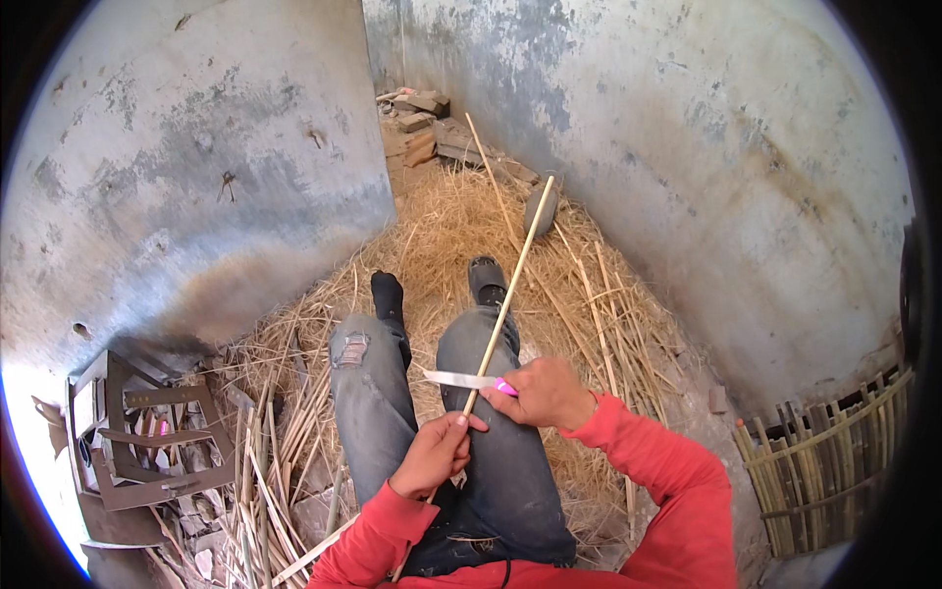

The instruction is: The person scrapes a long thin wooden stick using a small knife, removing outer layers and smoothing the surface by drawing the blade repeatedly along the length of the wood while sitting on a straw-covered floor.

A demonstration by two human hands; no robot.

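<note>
A long, thin pale bamboo strip (510, 292) runs from my lap up and away, slanting over my right knee. My left hand (435, 454) is closed around its lower part, with finger and thumb pinching it. Just above, my right hand (543, 396) grips a knife by its pink handle (505, 387). The knife blade (456, 378) points left and lies across the strip, seemingly touching it. Part of the strip's lower end is hidden behind my left hand and sleeve.
Loose straw-like shavings (442, 221) cover the floor ahead. Bamboo strips lie in a pile (265, 481) on the left, beside a dark broken frame (167, 437). A slatted bamboo panel (829, 466) stands at right. A grey stone (541, 211) and rubble (422, 123) lie near the walls.
</note>
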